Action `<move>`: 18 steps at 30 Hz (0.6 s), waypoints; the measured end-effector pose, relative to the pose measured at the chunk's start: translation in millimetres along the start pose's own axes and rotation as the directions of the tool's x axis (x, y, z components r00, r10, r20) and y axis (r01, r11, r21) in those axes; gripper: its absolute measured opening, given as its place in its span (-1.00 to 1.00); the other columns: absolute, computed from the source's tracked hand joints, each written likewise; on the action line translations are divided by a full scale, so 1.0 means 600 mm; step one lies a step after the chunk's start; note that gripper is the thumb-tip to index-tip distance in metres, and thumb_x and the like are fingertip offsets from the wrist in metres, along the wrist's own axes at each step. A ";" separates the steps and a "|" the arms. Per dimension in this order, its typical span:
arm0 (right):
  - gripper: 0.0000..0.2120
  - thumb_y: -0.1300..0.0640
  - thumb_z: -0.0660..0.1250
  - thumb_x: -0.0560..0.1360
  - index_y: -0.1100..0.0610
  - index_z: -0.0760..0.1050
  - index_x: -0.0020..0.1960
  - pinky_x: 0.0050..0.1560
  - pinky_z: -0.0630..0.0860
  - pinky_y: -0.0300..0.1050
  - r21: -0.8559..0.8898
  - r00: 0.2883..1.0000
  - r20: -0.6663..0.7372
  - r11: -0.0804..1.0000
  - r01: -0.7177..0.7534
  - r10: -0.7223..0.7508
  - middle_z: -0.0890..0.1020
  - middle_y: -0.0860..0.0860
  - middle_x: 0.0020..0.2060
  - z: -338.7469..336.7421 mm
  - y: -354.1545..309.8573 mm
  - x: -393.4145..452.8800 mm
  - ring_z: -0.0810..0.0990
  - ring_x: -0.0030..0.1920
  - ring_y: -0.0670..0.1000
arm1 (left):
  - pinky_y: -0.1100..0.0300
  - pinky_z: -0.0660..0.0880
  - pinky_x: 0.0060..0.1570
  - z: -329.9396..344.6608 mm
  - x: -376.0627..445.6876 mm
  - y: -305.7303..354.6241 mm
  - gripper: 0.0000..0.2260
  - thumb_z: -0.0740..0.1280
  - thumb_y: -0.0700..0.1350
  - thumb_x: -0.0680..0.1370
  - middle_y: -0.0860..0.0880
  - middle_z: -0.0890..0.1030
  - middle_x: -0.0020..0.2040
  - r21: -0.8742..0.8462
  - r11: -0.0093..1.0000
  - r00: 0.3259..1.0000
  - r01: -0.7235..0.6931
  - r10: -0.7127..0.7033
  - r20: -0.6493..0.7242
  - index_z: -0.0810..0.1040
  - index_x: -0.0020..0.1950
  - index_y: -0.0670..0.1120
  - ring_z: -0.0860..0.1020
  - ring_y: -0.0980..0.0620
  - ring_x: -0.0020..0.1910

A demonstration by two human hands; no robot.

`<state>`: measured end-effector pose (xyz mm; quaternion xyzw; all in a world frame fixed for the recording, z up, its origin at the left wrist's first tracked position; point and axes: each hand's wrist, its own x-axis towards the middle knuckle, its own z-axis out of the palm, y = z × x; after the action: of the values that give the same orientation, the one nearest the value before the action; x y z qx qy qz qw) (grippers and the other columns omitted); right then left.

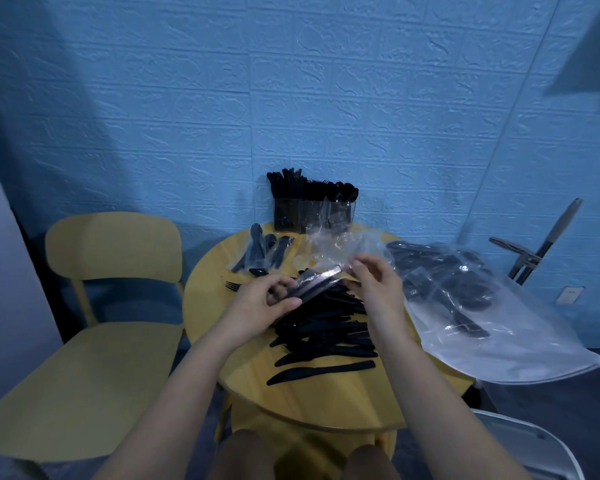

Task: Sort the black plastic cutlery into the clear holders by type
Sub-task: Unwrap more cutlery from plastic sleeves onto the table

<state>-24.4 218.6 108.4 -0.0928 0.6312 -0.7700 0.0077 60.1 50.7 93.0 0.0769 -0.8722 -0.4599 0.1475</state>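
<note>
Over the round yellow table, my left hand grips one end of a clear-wrapped cutlery packet. My right hand pinches the packet's other end. Beneath my hands lies a heap of loose black knives. The clear holders stand at the table's far edge against the wall, filled with black knives, forks and spoons. A few wrapped packets lie at the far left, with a loose fork beside them.
A large clear plastic bag with more wrapped cutlery hangs over the table's right edge. Crumpled empty wrappers lie before the holders. A yellow chair stands at the left, a white chair at the lower right.
</note>
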 end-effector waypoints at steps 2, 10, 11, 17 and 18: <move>-0.86 0.23 0.33 0.52 0.06 0.50 0.05 -0.07 0.50 -0.32 -0.186 0.981 -0.072 0.969 0.164 -0.180 0.57 -0.04 -0.03 -0.006 0.004 -0.002 0.54 -0.06 -0.11 | 0.07 0.52 -0.05 -0.003 0.002 -0.004 -0.79 0.43 -0.08 0.47 0.09 0.47 -0.19 0.070 0.998 0.997 -0.007 0.012 -0.070 0.53 0.07 0.08 0.46 0.09 -0.20; -0.87 0.05 0.36 0.51 0.02 0.56 0.05 -0.20 0.38 -0.46 -0.537 0.958 0.260 0.807 0.245 -0.119 0.59 -0.15 -0.11 -0.008 0.012 0.004 0.51 -0.15 -0.23 | 0.11 0.50 -0.04 -0.008 -0.003 -0.001 -0.76 0.42 -0.03 0.48 0.11 0.51 -0.07 0.292 0.951 0.990 -0.100 0.126 -0.071 0.55 0.13 0.10 0.49 0.10 -0.06; -0.88 0.04 0.35 0.52 0.02 0.57 0.03 -0.20 0.39 -0.42 -0.522 0.953 0.296 0.826 0.212 -0.057 0.61 -0.13 -0.15 -0.011 0.014 0.007 0.54 -0.17 -0.19 | 0.11 0.50 -0.04 -0.008 -0.002 -0.001 -0.76 0.43 -0.03 0.47 0.10 0.52 -0.06 0.301 0.947 0.990 -0.108 0.132 -0.059 0.56 0.14 0.10 0.49 0.10 -0.06; -0.90 0.18 0.34 0.53 0.01 0.59 -0.04 -0.31 0.46 -0.37 -0.420 0.907 0.415 0.900 0.119 0.073 0.57 -0.06 -0.32 -0.018 0.022 0.010 0.51 -0.41 -0.25 | 0.18 0.46 -0.11 -0.015 0.010 0.000 -0.74 0.45 -0.02 0.45 0.18 0.49 -0.14 0.350 0.926 0.989 -0.141 0.148 0.006 0.56 0.12 0.14 0.48 0.13 -0.13; -0.90 0.20 0.33 0.53 0.04 0.59 -0.03 -0.30 0.48 -0.36 -0.381 0.905 0.418 0.920 0.091 0.083 0.58 -0.04 -0.31 -0.019 0.023 0.012 0.53 -0.39 -0.23 | 0.19 0.45 -0.12 -0.016 0.013 0.000 -0.73 0.46 -0.02 0.44 0.19 0.49 -0.15 0.352 0.925 0.989 -0.142 0.146 0.015 0.56 0.12 0.15 0.47 0.15 -0.13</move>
<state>-34.3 225.8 94.0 -0.2595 0.7551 -0.5889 0.1249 56.1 41.1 99.4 0.0405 -0.9428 -0.2839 0.1699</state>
